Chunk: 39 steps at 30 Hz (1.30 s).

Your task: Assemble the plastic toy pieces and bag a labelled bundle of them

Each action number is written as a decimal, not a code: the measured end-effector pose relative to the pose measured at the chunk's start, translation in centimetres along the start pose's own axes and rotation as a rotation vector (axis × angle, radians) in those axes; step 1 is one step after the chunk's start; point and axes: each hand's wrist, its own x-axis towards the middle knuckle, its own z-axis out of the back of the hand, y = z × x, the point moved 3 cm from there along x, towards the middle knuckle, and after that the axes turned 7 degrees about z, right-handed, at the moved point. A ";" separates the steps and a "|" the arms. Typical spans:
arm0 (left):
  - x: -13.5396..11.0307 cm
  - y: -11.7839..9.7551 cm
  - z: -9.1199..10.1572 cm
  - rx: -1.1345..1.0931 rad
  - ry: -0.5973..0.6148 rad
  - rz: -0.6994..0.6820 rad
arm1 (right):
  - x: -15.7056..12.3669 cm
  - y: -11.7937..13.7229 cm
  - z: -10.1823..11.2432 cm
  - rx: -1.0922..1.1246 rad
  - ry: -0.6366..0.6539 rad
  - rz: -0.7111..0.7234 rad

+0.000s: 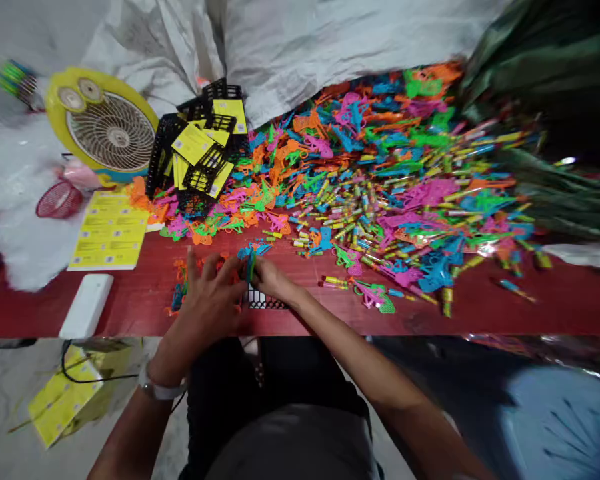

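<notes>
My left hand [207,303] lies on the red table [555,303] near its front edge, fingers spread over a few small orange and blue plastic pieces [180,280]. My right hand [270,279] is pinched on a small blue-green plastic piece [251,261], right beside the left fingers. A black mesh piece [266,301] lies flat under the right wrist. A huge heap of coloured plastic toy parts and small tubes [380,180] covers the table beyond both hands.
A pile of black mesh baskets with yellow cards [203,150] stands at the back left, next to a yellow fan [105,130]. A stack of yellow cards [110,233], a white box [87,305] and a small red basket [59,199] lie left. White sacks sit behind.
</notes>
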 end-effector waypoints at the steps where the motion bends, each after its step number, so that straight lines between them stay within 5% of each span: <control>1: -0.1 0.0 0.0 -0.009 -0.010 0.007 | -0.1 0.0 -0.1 -0.014 -0.008 -0.012; 16: -0.7 0.9 0.0 -0.094 -0.085 0.020 | -0.6 2.9 -2.8 -0.353 -0.142 -0.338; 22: -0.6 0.9 -0.2 -0.083 -0.062 -0.006 | -0.5 3.0 -1.7 -0.242 -0.122 -0.251; 26: -0.4 1.1 -0.5 -0.112 -0.087 0.034 | -3.3 3.1 4.4 -0.254 -0.345 -0.210; 30: -0.1 1.4 -0.6 -0.101 -0.108 0.103 | -8.0 2.6 14.1 -0.554 -0.558 -0.490; 34: -0.1 1.6 -0.5 -0.106 -0.093 0.115 | -12.2 2.8 20.4 -0.763 -0.434 -0.736; 39: -0.5 1.8 -0.1 -0.139 -0.082 0.087 | -18.0 4.5 22.9 -1.015 -0.161 -1.056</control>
